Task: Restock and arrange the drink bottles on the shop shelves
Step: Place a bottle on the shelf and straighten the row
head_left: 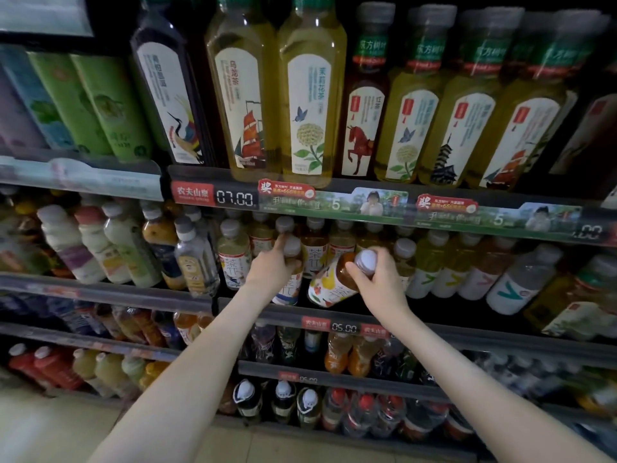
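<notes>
My two bare forearms reach up from the bottom of the view toward the second shelf [334, 312] of a drinks display. My right hand [377, 275] has its grip closed around the neck of a tea bottle [329, 285] with amber liquid and a grey cap; the bottle is tilted, cap toward me and base pointing left and down, at the shelf's front edge. My left hand [272, 264] has its grip closed on an upright bottle [289, 279] just left of it, index finger raised to touch the cap of the bottle behind [284, 224].

Above, the top shelf [367, 202] carries tall yellow-green and dark tea bottles [312, 95] behind a price rail reading 07.00. To the left, a separate unit holds pale milky drinks [96, 248] and green cartons [107, 105]. Lower shelves hold rows of orange and dark drinks and red-capped bottles [365, 416], blurred. A pale tiled floor [50, 426] shows at near left. The light is dim.
</notes>
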Motion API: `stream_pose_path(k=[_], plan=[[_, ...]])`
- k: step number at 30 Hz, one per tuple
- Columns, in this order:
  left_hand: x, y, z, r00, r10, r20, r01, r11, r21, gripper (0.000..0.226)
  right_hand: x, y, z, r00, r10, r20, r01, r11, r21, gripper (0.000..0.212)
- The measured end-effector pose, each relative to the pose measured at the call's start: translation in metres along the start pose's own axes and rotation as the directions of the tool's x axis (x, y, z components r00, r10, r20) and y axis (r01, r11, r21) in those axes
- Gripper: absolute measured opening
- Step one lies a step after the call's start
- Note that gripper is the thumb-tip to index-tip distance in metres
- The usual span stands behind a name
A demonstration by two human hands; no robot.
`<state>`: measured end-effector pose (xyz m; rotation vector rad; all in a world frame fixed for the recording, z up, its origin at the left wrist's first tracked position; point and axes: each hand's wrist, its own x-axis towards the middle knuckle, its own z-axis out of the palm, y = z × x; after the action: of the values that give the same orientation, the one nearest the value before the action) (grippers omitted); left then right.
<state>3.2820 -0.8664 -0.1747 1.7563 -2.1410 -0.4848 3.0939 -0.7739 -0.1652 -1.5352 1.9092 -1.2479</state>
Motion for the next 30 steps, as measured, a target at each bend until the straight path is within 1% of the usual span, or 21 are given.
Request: stream_pose_path(k=[2,5,8,10,13,16,17,21,23,25,27,28,30], plan=[[0.001,-0.002,0.001,1.0,0.017,0.004,-0.017,1.0,-0.013,0.072,0.01,-0.006,0.018,0.998,-0.022,0.064,0.027,0.997,-0.074,0.042],[0.001,-0.01,-0.001,0.996,-0.068,-0.052,0.065,0.996,-0.061,0.071,0.026,-0.008,0.045,0.982,-0.023,0.186,0.061,0.978,-0.201,0.051],[-0.002,-0.015,0.002,0.995,-0.087,-0.056,0.081,0.992,-0.092,0.071,0.036,-0.011,0.066,0.969,-0.036,0.245,0.115,0.942,-0.317,0.059],[-0.003,-0.016,0.008,0.997,-0.07,-0.022,0.068,0.995,-0.073,0.074,0.045,-0.017,0.073,0.961,-0.066,0.269,0.17,0.906,-0.387,0.062],[0.002,-0.021,0.01,0.998,-0.043,0.035,0.042,0.999,0.03,0.086,0.058,-0.02,0.072,0.949,-0.027,0.314,0.182,0.862,-0.473,0.066],[0.003,-0.024,0.011,0.998,-0.051,0.035,0.048,0.996,0.08,0.089,0.06,-0.011,0.068,0.913,-0.047,0.405,0.251,0.849,-0.466,0.084],[0.003,-0.023,0.012,0.998,-0.056,0.029,0.053,0.995,0.085,0.09,0.059,-0.007,0.068,0.907,-0.063,0.415,0.274,0.838,-0.471,0.089],[0.0,-0.023,0.015,0.999,-0.04,-0.004,0.04,0.996,0.079,0.088,0.057,-0.001,0.075,0.932,-0.109,0.346,0.284,0.812,-0.51,0.094],[-0.01,-0.019,0.015,0.999,-0.047,-0.002,0.047,0.999,0.006,0.087,0.053,-0.001,0.077,0.939,-0.124,0.322,0.287,0.8,-0.527,0.097],[-0.027,-0.011,0.019,0.998,-0.056,-0.018,0.055,0.998,-0.04,0.088,0.043,0.0,0.075,0.939,-0.146,0.312,0.301,0.789,-0.535,0.096],[-0.046,0.001,0.024,0.995,-0.031,-0.095,0.027,0.999,-0.044,0.085,0.028,-0.005,0.068,0.938,-0.16,0.306,0.302,0.811,-0.501,0.092],[-0.054,0.009,0.024,0.99,0.014,-0.138,-0.02,0.999,-0.042,0.08,0.02,-0.009,0.061,0.939,-0.157,0.306,0.289,0.842,-0.455,0.087],[-0.067,0.029,0.018,0.961,0.161,-0.226,-0.178,0.982,-0.057,0.067,0.01,-0.02,0.045,0.941,-0.166,0.294,0.267,0.899,-0.348,0.075]])
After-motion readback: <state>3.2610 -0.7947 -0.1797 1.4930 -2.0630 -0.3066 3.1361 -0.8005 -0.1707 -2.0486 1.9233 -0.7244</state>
